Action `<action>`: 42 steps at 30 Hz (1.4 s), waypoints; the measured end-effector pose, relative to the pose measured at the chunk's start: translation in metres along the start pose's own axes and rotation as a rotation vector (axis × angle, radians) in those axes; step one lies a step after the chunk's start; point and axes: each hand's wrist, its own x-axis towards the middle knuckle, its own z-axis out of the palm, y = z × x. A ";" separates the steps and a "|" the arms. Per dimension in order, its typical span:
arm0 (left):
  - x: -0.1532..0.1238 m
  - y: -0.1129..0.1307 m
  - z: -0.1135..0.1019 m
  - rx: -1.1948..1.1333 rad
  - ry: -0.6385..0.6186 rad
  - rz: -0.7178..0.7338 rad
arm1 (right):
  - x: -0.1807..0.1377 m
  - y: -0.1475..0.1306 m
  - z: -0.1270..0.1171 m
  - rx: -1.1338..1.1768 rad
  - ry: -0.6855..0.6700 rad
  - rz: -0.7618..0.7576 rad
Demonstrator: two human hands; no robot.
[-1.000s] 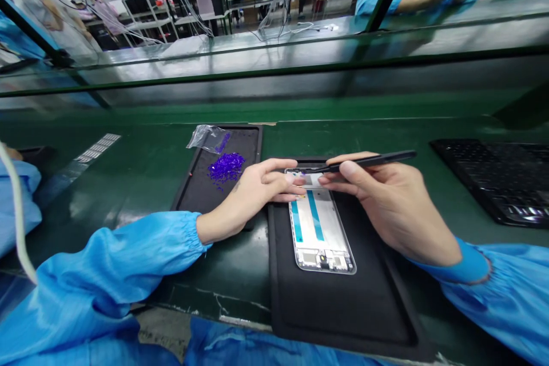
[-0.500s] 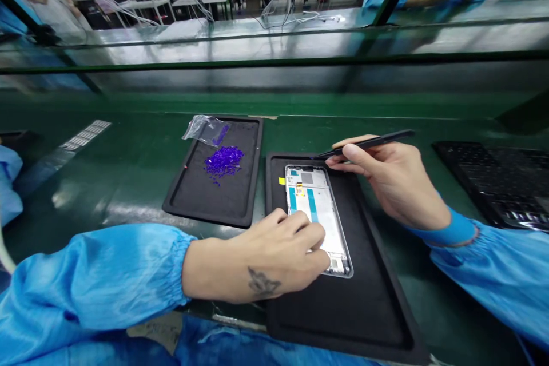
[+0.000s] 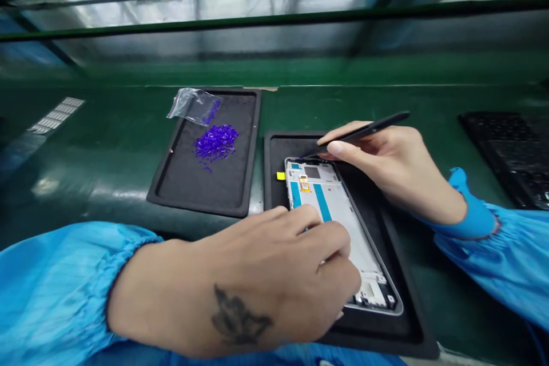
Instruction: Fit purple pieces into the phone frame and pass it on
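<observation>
My left hand has its fingers curled over the lower left side of a silver phone frame, gripping it; the fingertips are partly hidden. Blue strips and a small gold flex connector show on the frame, and a yellow tab sticks out at its left edge. Between the thumb and fingers of my right hand are black tweezers, slanting down to the left. Their tips are at the frame's top edge; whether they pinch a small part cannot be made out. Under the frame is a black tray.
Left of it, a second black tray carries a pile of tiny purple pieces and a clear plastic bag with more purple inside. A black keyed or ridged object lies at right. A green ledge runs behind.
The tweezers' tips have moved left, from beside the frame's top right to its top edge. My left hand and the frame appear larger and nearer, and the view has tipped downward.
</observation>
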 end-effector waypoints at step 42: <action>0.000 0.003 -0.004 0.044 -0.092 0.060 | -0.010 -0.001 0.000 -0.123 -0.011 -0.214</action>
